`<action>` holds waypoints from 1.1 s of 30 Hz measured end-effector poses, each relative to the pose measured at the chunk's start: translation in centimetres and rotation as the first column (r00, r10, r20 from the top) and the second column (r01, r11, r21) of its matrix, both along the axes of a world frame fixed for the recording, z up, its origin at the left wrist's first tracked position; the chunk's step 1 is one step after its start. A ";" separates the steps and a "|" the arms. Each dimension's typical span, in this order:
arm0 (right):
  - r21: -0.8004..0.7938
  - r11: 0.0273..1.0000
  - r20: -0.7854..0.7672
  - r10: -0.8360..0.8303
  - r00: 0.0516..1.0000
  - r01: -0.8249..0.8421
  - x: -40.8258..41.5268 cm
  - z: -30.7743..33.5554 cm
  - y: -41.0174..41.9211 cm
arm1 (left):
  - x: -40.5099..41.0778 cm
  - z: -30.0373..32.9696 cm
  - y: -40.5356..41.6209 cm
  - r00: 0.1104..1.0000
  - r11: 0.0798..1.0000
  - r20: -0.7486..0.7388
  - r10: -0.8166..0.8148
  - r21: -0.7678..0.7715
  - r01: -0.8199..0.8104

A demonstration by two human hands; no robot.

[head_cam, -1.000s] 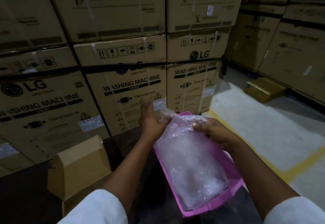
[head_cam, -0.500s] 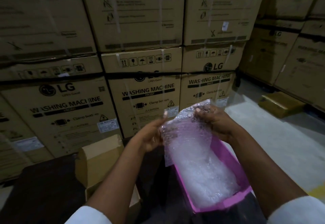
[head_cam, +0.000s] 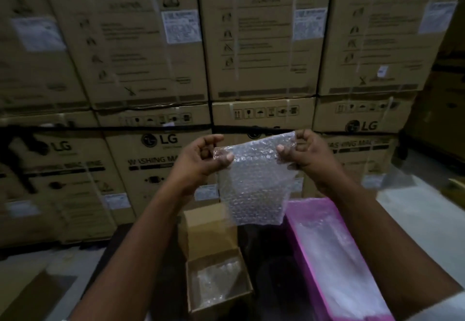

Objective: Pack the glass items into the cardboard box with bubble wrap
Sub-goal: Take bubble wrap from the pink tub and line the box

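A clear sheet of bubble wrap [head_cam: 254,184] hangs in the air at chest height. My left hand [head_cam: 201,159] pinches its top left corner and my right hand [head_cam: 305,154] pinches its top right corner. Below it a small open cardboard box [head_cam: 216,260] stands on the dark table, its lid flap up, with some bubble wrap [head_cam: 216,283] lying inside. To the right a pink plastic tray [head_cam: 312,210] holds more bubble wrap [head_cam: 334,252]. No glass item shows.
A wall of large stacked washing machine cartons [head_cam: 156,73] rises straight ahead behind the dark table [head_cam: 266,270]. Pale concrete floor [head_cam: 412,220] lies to the right. A flat piece of cardboard [head_cam: 32,295] lies at the lower left.
Both hands lifted one sheet of bubble wrap out of the pink tray and spread it by its top corners. The camera tilted up, and the small box now sits between my arms.
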State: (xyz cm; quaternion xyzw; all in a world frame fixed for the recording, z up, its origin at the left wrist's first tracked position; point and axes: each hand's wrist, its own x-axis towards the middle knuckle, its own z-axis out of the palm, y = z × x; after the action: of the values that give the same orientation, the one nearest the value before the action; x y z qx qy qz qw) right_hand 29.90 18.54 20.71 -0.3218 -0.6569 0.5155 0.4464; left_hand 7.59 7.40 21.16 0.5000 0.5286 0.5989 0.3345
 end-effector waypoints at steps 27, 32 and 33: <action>0.153 0.960 0.097 0.222 0.970 -0.235 -9.9 2.2 -5.5 | -8.4 2.6 -8.9 0.976 0.987 -0.154 0.153 -0.028 -0.159; -0.199 0.833 -0.063 0.516 0.855 -0.517 -9.3 -0.3 -3.7 | -7.4 2.4 -7.3 0.977 0.976 0.024 0.211 0.047 -0.212; -0.244 0.838 -0.042 0.493 0.869 -0.487 -9.6 -1.7 -3.7 | -7.5 1.8 -7.0 0.974 0.975 0.060 0.219 0.020 -0.220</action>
State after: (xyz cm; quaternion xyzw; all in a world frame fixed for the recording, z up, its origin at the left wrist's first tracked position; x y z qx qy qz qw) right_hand 20.33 14.83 19.03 -0.2019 -0.6529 0.6864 0.2486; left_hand 0.13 0.36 22.96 0.4257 0.5628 0.6533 0.2745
